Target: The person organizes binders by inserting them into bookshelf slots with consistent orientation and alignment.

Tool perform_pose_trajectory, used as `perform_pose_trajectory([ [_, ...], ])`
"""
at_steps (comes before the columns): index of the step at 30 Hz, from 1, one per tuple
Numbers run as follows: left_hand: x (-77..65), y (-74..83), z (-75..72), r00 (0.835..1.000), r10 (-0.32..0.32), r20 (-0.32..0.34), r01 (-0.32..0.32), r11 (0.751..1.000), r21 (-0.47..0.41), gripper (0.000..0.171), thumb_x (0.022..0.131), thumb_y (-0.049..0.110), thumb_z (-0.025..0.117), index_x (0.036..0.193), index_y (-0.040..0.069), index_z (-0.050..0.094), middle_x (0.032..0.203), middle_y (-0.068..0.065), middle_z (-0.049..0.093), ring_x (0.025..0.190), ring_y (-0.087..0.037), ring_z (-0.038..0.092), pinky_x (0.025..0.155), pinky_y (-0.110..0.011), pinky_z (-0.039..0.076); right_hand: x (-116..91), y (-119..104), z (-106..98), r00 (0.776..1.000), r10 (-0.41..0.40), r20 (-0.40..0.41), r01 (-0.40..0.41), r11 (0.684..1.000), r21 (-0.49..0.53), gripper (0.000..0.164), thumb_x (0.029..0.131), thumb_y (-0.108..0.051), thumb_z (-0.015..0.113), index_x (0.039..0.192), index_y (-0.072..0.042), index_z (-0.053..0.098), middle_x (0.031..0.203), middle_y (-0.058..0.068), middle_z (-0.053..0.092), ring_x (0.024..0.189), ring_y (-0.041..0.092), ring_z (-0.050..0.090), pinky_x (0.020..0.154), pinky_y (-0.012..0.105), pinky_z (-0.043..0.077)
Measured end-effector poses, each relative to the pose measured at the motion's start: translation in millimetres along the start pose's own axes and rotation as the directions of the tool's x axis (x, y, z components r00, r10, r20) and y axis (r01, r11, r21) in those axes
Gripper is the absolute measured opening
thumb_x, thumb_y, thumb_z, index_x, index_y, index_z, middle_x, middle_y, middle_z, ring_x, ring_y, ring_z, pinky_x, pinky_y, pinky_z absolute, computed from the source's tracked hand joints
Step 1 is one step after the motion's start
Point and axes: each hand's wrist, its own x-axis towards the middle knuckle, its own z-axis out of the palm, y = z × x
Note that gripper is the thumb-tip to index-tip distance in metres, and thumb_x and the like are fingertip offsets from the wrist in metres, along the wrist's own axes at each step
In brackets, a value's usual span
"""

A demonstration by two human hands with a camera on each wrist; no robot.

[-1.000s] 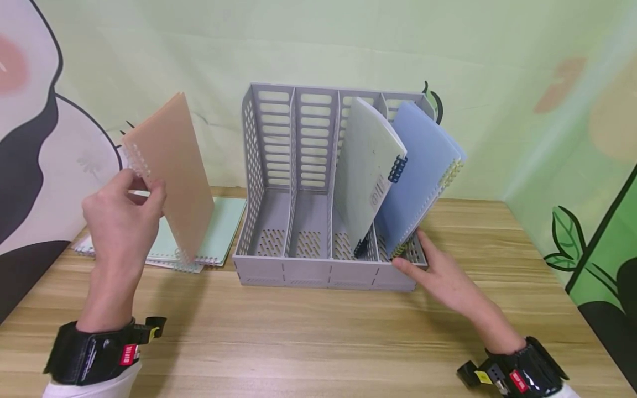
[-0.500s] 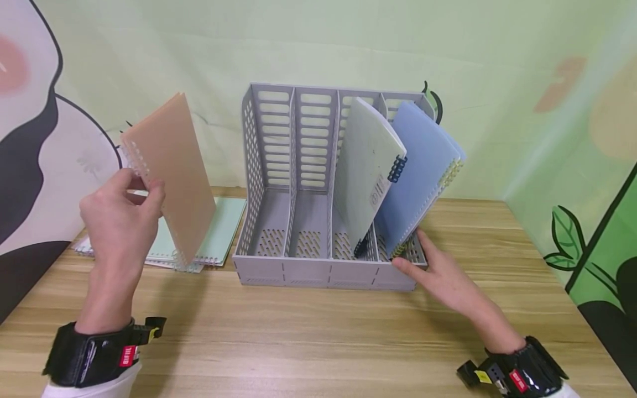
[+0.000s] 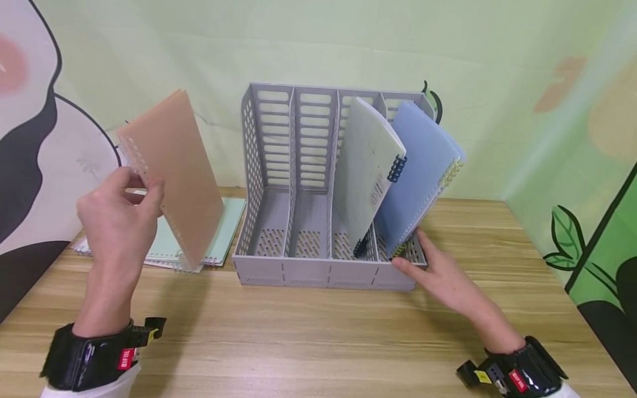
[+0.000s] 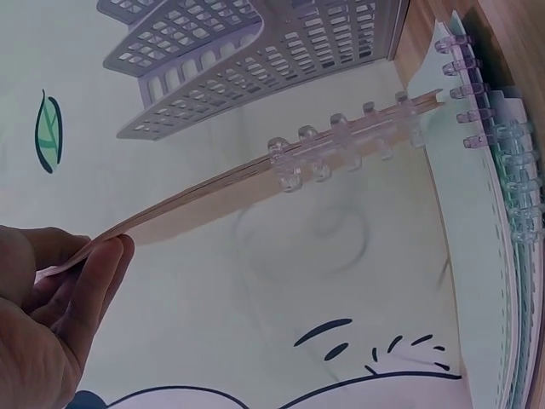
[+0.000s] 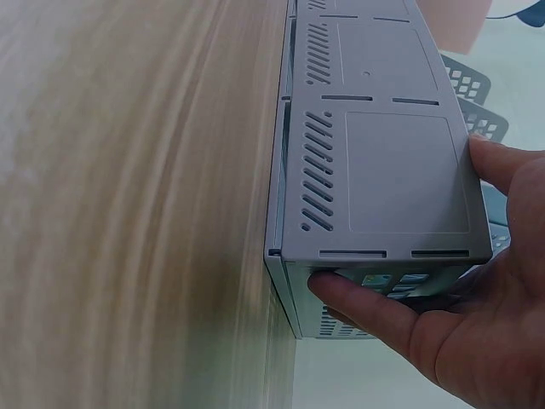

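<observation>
My left hand [image 3: 119,213] pinches a peach spiral notebook [image 3: 181,171] by its ringed edge. The notebook stands upright and tilted, its lower corner overlapping a stack of notebooks in the head view. In the left wrist view the peach notebook [image 4: 204,189] shows edge-on between thumb and fingers. A grey four-slot file organizer [image 3: 308,272] sits in the middle of the table. My right hand [image 3: 443,273] grips its right front corner, thumb over the front wall; the right wrist view shows a finger along its side. A grey-green notebook [image 3: 365,171] and a blue notebook [image 3: 415,171] lean in the right-hand slots.
Mint and pale spiral notebooks [image 3: 226,221] lie stacked on the wooden table [image 3: 308,337], left of the organizer. A printed cloth backdrop [image 3: 209,55] hangs behind and at the right. The organizer's two left slots hold no notebooks.
The peach notebook's top has shifted slightly left and its lower end right, turning its cover more toward the head camera. My left hand has edged left; the right hand stays put.
</observation>
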Motion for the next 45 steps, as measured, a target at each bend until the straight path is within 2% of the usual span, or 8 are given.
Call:
perform_pose_trajectory([
  [1,0.0,0.5,-0.3,1.000,0.003,-0.003,-0.003,1.000,-0.002,0.030,0.094,0.021,0.064,0.114,-0.001,0.070,0.100,-0.012,0.070,0.061,0.029,0.040,0.057,0.003,0.033,0,0,0,1.000,0.001,0.001,-0.001,1.000,0.001,0.093,0.098,-0.051,0.054,0.156,0.001,0.002,0.156,0.022,0.013,0.137,0.046,0.027,0.107,0.051,0.026],
  [3,-0.2,1.6,-0.9,1.000,0.006,-0.004,-0.006,1.000,-0.008,0.029,0.094,0.021,0.064,0.113,-0.001,0.070,0.100,-0.013,0.070,0.061,0.030,0.039,0.057,0.002,0.033,0,-1,0,1.000,0.002,0.002,-0.002,1.000,0.003,0.093,0.098,-0.050,0.054,0.156,0.001,0.002,0.156,0.022,0.013,0.137,0.046,0.027,0.107,0.051,0.026],
  [17,-2.3,10.4,-5.5,1.000,0.000,0.003,0.000,0.999,-0.033,0.028,0.094,0.021,0.066,0.112,0.000,0.070,0.100,-0.010,0.070,0.062,0.030,0.042,0.057,0.002,0.035,0,0,0,1.000,0.002,0.000,-0.002,1.000,0.004,0.093,0.098,-0.051,0.055,0.156,0.001,0.003,0.156,0.022,0.013,0.138,0.045,0.027,0.108,0.050,0.026],
  [28,-5.1,16.5,-8.8,0.997,0.061,-0.054,-0.063,0.997,-0.045,0.026,0.092,0.019,0.068,0.110,0.001,0.072,0.098,-0.008,0.071,0.065,0.032,0.041,0.060,0.002,0.035,0,-1,-1,1.000,0.005,-0.002,-0.005,1.000,-0.006,0.093,0.098,-0.051,0.054,0.156,0.002,0.004,0.155,0.023,0.014,0.137,0.046,0.027,0.107,0.051,0.026],
  [33,-6.5,20.9,-10.9,0.993,0.084,-0.085,-0.091,0.993,-0.073,0.022,0.091,0.016,0.070,0.105,0.000,0.072,0.095,-0.006,0.072,0.066,0.032,0.044,0.061,0.001,0.037,0,-1,-1,1.000,0.005,-0.002,-0.005,1.000,-0.008,0.093,0.098,-0.051,0.054,0.156,0.002,0.004,0.155,0.023,0.014,0.137,0.047,0.028,0.107,0.051,0.026],
  [39,-8.0,26.9,-14.4,0.990,0.092,-0.102,-0.102,0.990,-0.096,0.020,0.090,0.015,0.070,0.101,-0.001,0.072,0.093,-0.007,0.072,0.066,0.031,0.045,0.061,0.001,0.038,0,-1,-1,1.000,0.005,-0.004,-0.005,1.000,-0.009,0.093,0.098,-0.050,0.055,0.156,0.002,0.005,0.155,0.023,0.014,0.137,0.046,0.028,0.108,0.051,0.026],
  [45,-10.2,32.2,-18.1,0.989,0.103,-0.107,-0.115,0.987,-0.114,0.024,0.091,0.016,0.070,0.106,-0.003,0.071,0.096,-0.008,0.071,0.070,0.032,0.045,0.062,0.000,0.040,0,0,0,1.000,0.008,-0.002,-0.008,1.000,-0.010,0.094,0.098,-0.052,0.055,0.156,0.002,0.005,0.155,0.023,0.014,0.137,0.046,0.028,0.108,0.051,0.026],
])
